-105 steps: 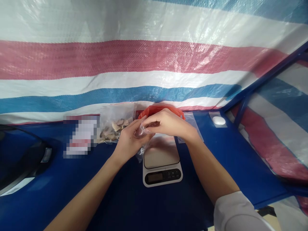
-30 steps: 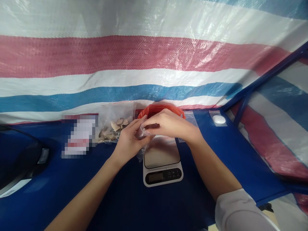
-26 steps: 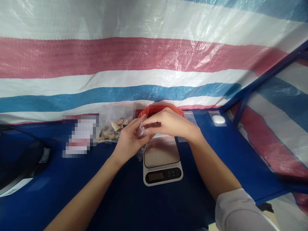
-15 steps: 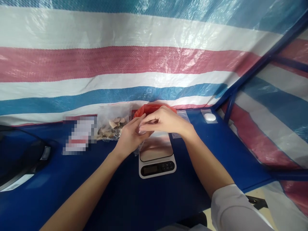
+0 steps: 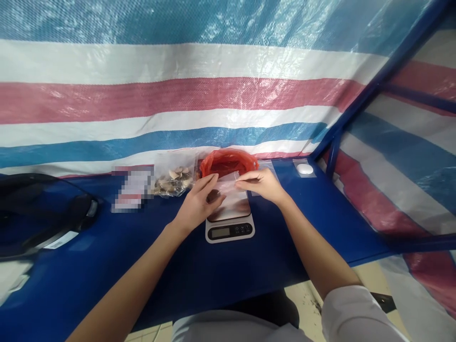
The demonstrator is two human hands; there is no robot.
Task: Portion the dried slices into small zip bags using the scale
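A: Hands first?

B: Left hand (image 5: pixel 197 203): curled, thumb and fingers closed on the left side of a clear bag (image 5: pixel 227 184). A dark patch (image 5: pixel 213 195) shows between thumb and fingers; can't tell what it is. Right hand (image 5: pixel 261 184): finger and thumb pinched on the bag's upper right edge.

A: Position of the clear bag?

B: Stretched between the two hands, over the rear part of the scale (image 5: pixel 230 233). Can't tell whether its underside touches the scale's plate (image 5: pixel 233 213).

A: Readout?

B: Display (image 5: pixel 221 232) faces the person. Too small to read from here.

A: Behind the hands?

B: Red bag (image 5: pixel 231 156), mouth wide open, standing at the back of the table (image 5: pixel 228 270), near the striped sheet (image 5: pixel 178 99).

A: Left of that?

B: Zip bag (image 5: pixel 174 161) with pale brown slices (image 5: pixel 176 176) gathered low in it. Next to it, a blurred card (image 5: pixel 132 189), white and red. Farther left, a black thing (image 5: pixel 76 209) with a curved band.

A: And right?

B: Flat clear packet (image 5: pixel 267 166), partly behind the right hand. Well apart, near the blue frame, a white oval (image 5: pixel 305 169) on a small clear sleeve.
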